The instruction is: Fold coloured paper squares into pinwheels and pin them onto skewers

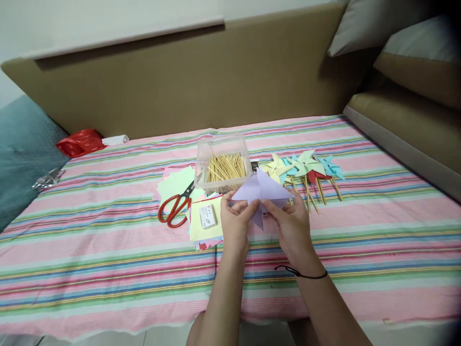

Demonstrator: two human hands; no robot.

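A sheet of purple paper, cut and partly spread into points, is held up between both hands above the striped cloth. My left hand pinches its left side, thumb near the middle. On the right side, my right hand grips it with the thumb also near the middle; a black cord circles that wrist. Just behind the paper stands a clear plastic box of thin wooden sticks. Left of my left hand, a small white box lies on a stack of coloured paper squares.
Red-handled scissors rest partly on pale green paper. Several finished paper pinwheels on sticks lie to the right. A red plastic bag and a shiny clear packet are at far left. Sofa cushions border the right.
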